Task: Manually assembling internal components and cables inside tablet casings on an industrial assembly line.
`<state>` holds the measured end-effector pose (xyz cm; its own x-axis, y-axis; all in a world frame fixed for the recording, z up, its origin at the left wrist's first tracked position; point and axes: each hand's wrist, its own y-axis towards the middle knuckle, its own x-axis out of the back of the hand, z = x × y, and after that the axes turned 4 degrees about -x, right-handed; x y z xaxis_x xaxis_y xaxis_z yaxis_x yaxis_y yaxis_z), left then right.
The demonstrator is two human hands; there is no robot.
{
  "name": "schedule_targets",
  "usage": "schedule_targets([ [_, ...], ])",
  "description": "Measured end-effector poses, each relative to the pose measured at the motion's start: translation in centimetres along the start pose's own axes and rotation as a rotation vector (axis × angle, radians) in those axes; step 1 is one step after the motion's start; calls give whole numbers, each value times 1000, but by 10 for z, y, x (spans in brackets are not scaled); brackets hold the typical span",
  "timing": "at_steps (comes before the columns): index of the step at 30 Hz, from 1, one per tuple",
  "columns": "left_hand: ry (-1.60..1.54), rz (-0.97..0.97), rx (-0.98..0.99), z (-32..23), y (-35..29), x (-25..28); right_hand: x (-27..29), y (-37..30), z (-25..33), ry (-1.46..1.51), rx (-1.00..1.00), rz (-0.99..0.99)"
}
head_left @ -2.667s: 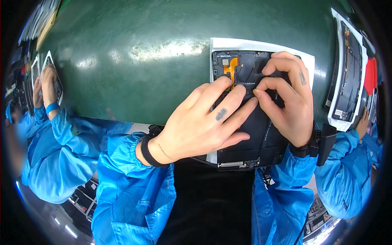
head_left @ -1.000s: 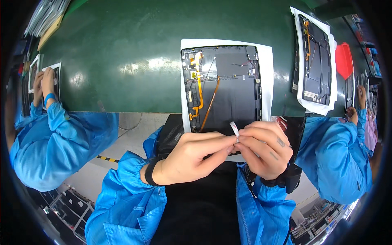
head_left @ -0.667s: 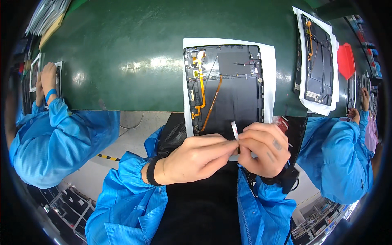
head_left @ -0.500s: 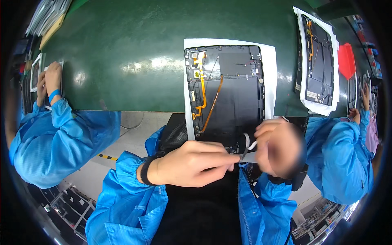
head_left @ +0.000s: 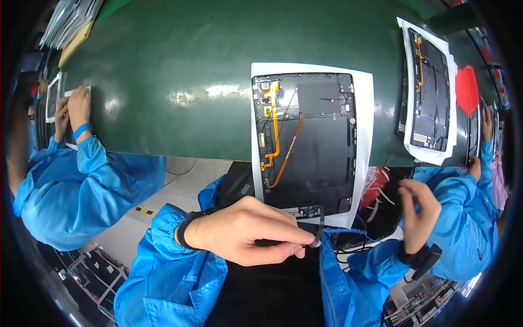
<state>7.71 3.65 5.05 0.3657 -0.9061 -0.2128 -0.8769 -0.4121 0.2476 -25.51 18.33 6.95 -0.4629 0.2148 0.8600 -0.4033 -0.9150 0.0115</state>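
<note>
A dark tablet-like device housing point(head_left: 327, 152) lies open on a white sheet point(head_left: 366, 109), its near edge reaching past the table edge. An orange flex cable point(head_left: 276, 125) runs down its left side, and a thinner brown-orange one point(head_left: 289, 152) slants beside it. Close to the housing's near edge, my left hand point(head_left: 250, 231) pinches a thin, dark, curved strip point(head_left: 321, 220) between thumb and forefinger. My right hand point(head_left: 420, 212) is off to the right of the housing, fingers loosely bent and apart, with nothing visible in them. A blue coiled cord point(head_left: 346, 231) passes between the hands.
Below the table edge, a red bag point(head_left: 375, 182) has white strips point(head_left: 376, 204) lying about it. Another housing point(head_left: 430, 98) rests on white sheets at the right, near a red tray point(head_left: 467, 90). Co-workers in blue sleeves point(head_left: 90, 163) work on both sides.
My right hand has moved away to the right from my left hand. The pale curled strip between the hands is no longer seen there. My left hand still pinches a thin strip.
</note>
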Motion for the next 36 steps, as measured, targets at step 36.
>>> schedule_targets([
  [36, 1291, 120, -154, 32, -12, 11, -102, 123, 78, 281, 608, 111],
])
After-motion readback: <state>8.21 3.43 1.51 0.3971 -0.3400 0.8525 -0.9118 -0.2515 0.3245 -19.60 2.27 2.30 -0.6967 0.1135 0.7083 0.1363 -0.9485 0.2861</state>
